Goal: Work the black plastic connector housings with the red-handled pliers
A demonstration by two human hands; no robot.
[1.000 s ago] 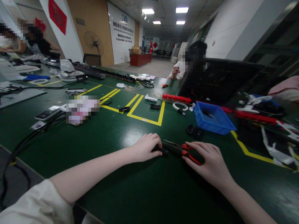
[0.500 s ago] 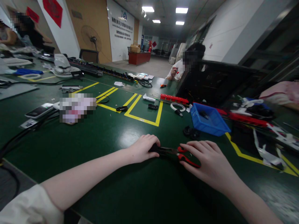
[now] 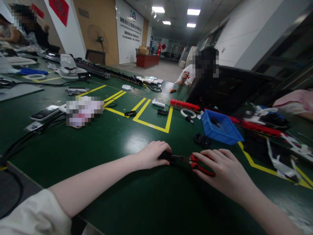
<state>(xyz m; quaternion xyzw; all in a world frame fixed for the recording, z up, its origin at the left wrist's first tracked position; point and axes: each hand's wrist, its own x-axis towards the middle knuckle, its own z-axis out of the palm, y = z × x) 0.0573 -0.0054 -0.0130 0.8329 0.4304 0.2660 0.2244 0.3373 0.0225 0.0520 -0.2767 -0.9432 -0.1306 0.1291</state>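
Within left hand [image 3: 154,155]: black part [image 3: 164,155], pliers [image 3: 190,160] at right end.

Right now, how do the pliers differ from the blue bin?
The pliers are held in the right hand; the blue bin stands on the green table. The pliers have red-and-black handles; the bin looks blue throughout. The pliers are slim; the bin is broad and open-topped. Both are right of the left hand.

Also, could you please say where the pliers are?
In the head view, the pliers are right of centre, in the right hand, tips at the black part in the left hand.
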